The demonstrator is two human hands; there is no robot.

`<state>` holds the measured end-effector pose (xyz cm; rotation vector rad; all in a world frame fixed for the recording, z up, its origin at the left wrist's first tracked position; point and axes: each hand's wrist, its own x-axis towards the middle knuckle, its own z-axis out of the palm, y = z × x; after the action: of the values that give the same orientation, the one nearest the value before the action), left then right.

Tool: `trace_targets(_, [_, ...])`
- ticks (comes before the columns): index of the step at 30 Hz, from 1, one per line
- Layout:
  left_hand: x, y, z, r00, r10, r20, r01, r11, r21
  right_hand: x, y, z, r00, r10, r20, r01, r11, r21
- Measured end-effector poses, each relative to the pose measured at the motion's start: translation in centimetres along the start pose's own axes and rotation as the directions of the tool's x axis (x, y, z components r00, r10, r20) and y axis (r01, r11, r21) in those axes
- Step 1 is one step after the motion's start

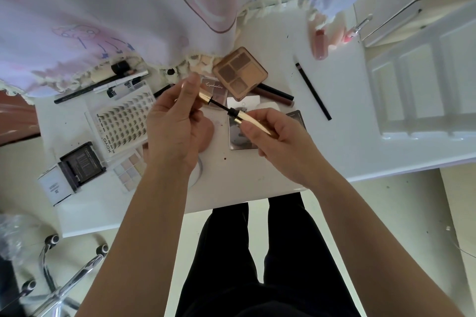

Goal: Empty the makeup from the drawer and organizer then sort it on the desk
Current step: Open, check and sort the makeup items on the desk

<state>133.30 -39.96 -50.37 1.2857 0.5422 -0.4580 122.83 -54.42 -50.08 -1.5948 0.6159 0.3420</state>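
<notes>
We see both hands raised just above the middle of the tabletop (pixel 257 177), sharing one mascara between them. The left hand (pixel 175 131) pinches the gold cap (pixel 204 98) between thumb and fingertips. The right hand (pixel 280 147) curls round the gold mascara tube (pixel 253 123), which tilts up and left. The thin black wand (pixel 220 106) spans the gap from the cap to the tube's black neck, so the two gold parts are apart and in line. Both forearms reach up from the lower edge, wrists bent inward toward each other. Beyond the hands we see a brown eyeshadow palette (pixel 240 74), to their left a lash tray (pixel 123 123), and to the right a black pencil (pixel 313 91).
</notes>
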Motion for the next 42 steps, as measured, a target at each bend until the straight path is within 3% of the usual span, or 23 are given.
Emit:
trace_targets(6, [-0.3, -1.4, 2.0, 1.000, 0.004, 0.023, -0.006, 0.992, 0.124, -0.1, 0.7, -0.8, 0.993, -0.071, -0.093, 0.066, 0.996, -0.062])
trace_targets(11, [-0.6, -1.9, 3.7, 0.998, 0.041, 0.053, -0.049, 0.987, 0.152, -0.2, 1.1, -1.9, 0.984, -0.075, -0.159, 0.075, 0.997, -0.009])
trace_targets(18, [-0.8, -2.0, 7.5, 0.991, 0.036, 0.129, -0.077, 0.940, 0.332, 0.5, 3.2, -4.9, 0.925, -0.152, -0.349, 0.106, 0.983, -0.148])
trace_targets(20, [0.0, -2.1, 8.8, 0.952, 0.088, 0.295, -0.248, 0.785, 0.567, 1.4, 3.8, -6.4, 0.889, -0.143, -0.434, 0.085, 0.985, -0.152])
trace_targets(23, [2.2, -3.2, 10.1, 0.875, 0.039, 0.482, -0.453, 0.414, 0.789, 2.9, 4.8, -8.5, 0.845, -0.116, -0.522, -0.001, 0.976, -0.219])
trace_targets(25, [3.6, -4.4, 10.7, 0.822, 0.052, 0.567, -0.563, 0.227, 0.795, 3.9, 5.3, -9.4, 0.821, -0.097, -0.562, -0.042, 0.973, -0.229])
trace_targets(27, [4.5, -5.6, 11.3, 0.758, 0.073, 0.648, -0.647, -0.040, 0.762, 4.9, 5.7, -10.1, 0.805, -0.092, -0.586, -0.065, 0.968, -0.241])
trace_targets(29, [4.8, -6.3, 11.9, 0.739, 0.032, 0.673, -0.644, -0.259, 0.720, 6.0, 5.8, -10.4, 0.799, -0.093, -0.595, -0.093, 0.957, -0.276])
trace_targets(32, [4.8, -7.2, 12.4, 0.745, 0.023, 0.667, -0.601, -0.413, 0.685, 7.2, 6.0, -10.5, 0.785, -0.111, -0.610, -0.135, 0.930, -0.343])
trace_targets(35, [4.7, -7.8, 12.1, 0.745, 0.043, 0.665, -0.586, -0.433, 0.685, 7.2, 6.5, -10.5, 0.788, -0.146, -0.598, -0.118, 0.918, -0.379])
trace_targets(38, [4.3, -7.4, 11.6, 0.736, 0.067, 0.673, -0.628, -0.301, 0.717, 6.3, 6.8, -10.6, 0.806, -0.160, -0.569, -0.110, 0.905, -0.411])
trace_targets(40, [3.6, -6.2, 10.9, 0.678, 0.200, 0.708, -0.682, -0.188, 0.707, 5.7, 6.1, -10.4, 0.804, -0.198, -0.560, -0.081, 0.898, -0.433])
trace_targets(42, [3.0, -4.8, 9.2, 0.631, 0.370, 0.682, -0.674, -0.174, 0.718, 5.2, 4.8, -9.4, 0.821, -0.238, -0.519, -0.017, 0.898, -0.439])
